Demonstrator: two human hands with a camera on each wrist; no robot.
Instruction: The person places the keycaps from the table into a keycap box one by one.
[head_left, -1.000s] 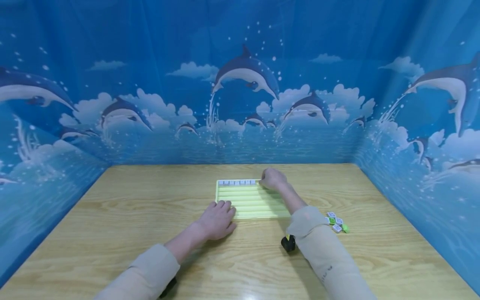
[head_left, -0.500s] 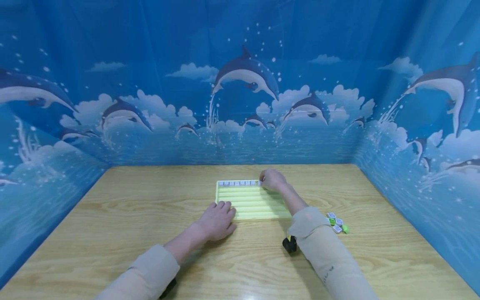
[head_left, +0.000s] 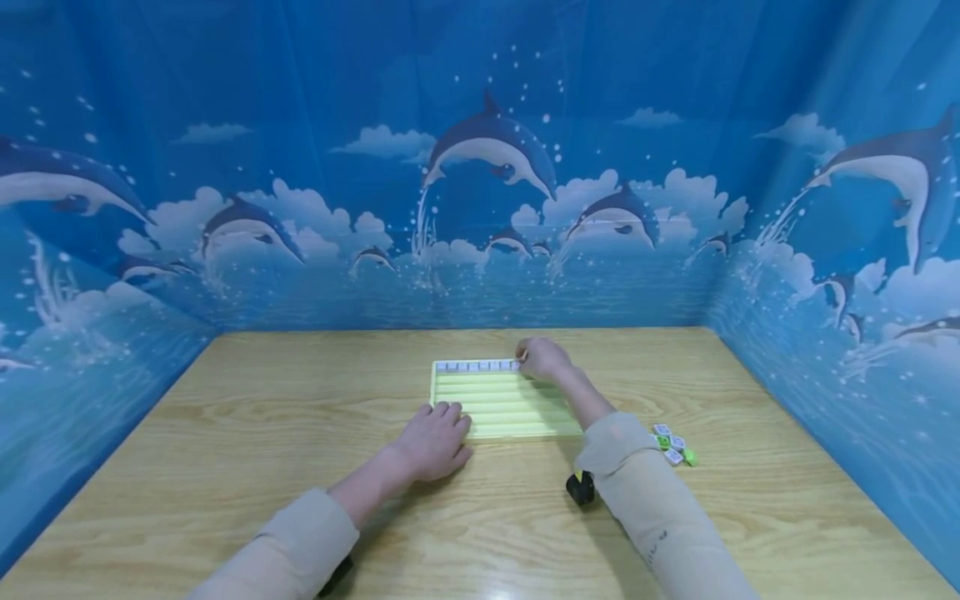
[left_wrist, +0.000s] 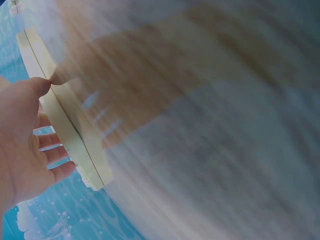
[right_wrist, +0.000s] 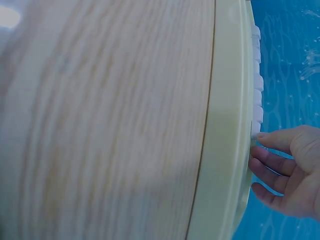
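Observation:
A pale yellow-green tray (head_left: 498, 400) with ridged rows lies on the table, a line of small white tiles (head_left: 472, 366) along its far row. At the right end of that line, my right hand (head_left: 546, 360) pinches a white tile (right_wrist: 256, 129) between thumb and fingers; most of that tile is hidden. My left hand (head_left: 435, 440) holds the tray's near left corner. In the left wrist view, its thumb (left_wrist: 42, 86) touches the tray's front edge while the other fingers reach over the far side.
Right of the tray, beside the right sleeve (head_left: 622, 450), lies a small cluster of white and green tiles (head_left: 672, 445). A black object (head_left: 581, 488) with a yellow part shows beside that sleeve. Blue dolphin-print curtains (head_left: 480, 275) border the wooden table (head_left: 300, 392).
My right hand has shifted slightly left, bringing the pinched tile up against the end of the far row. The left hand stays on the tray corner.

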